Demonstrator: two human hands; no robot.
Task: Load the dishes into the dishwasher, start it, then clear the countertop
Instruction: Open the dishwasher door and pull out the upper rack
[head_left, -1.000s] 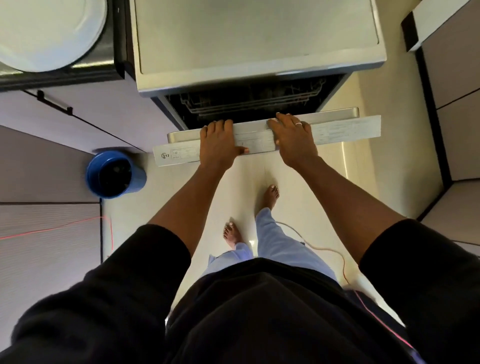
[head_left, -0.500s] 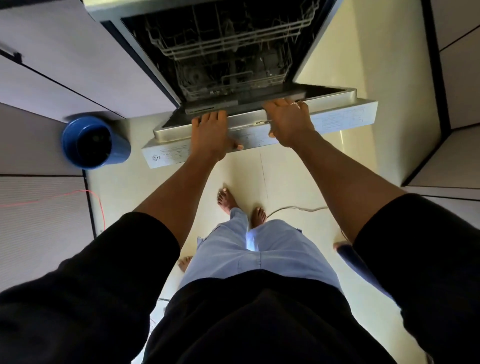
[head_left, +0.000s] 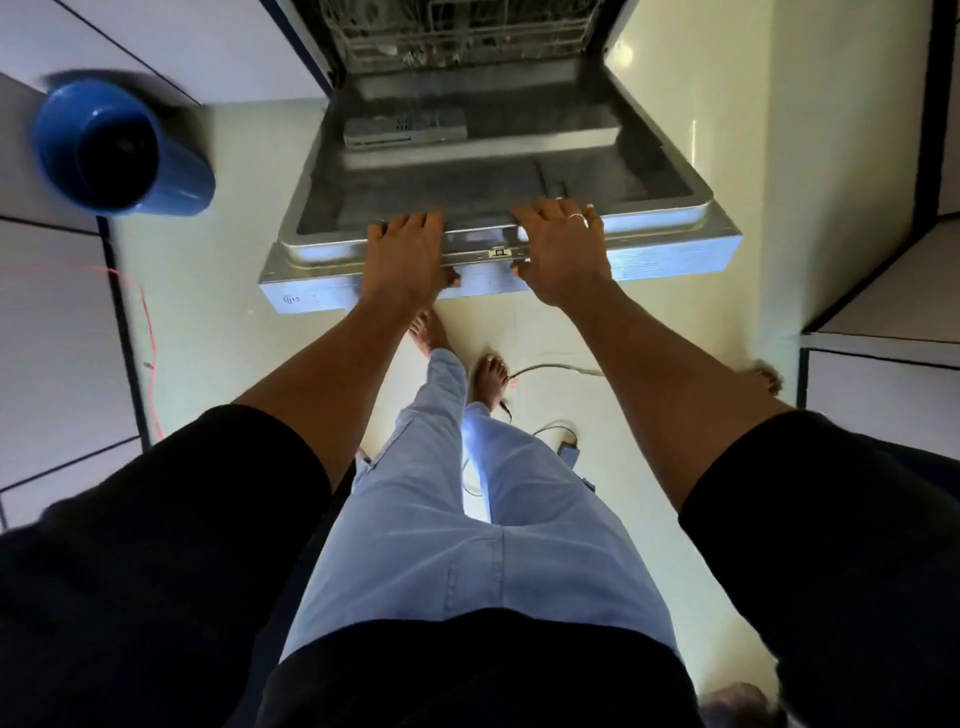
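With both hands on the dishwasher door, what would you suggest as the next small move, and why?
Probably lower the door fully flat, then let go: left hand and right hand grip its top edge, it looks nearly open, and the rack inside must be reachable for loading.

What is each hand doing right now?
Left hand: fingers curled over the dishwasher door edge, gripping it.
Right hand: gripping the same door edge.

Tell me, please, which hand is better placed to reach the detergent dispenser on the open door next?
Left, probably. The left hand grips the door edge directly in line with the dispenser; the right hand grips farther right and would cross over.
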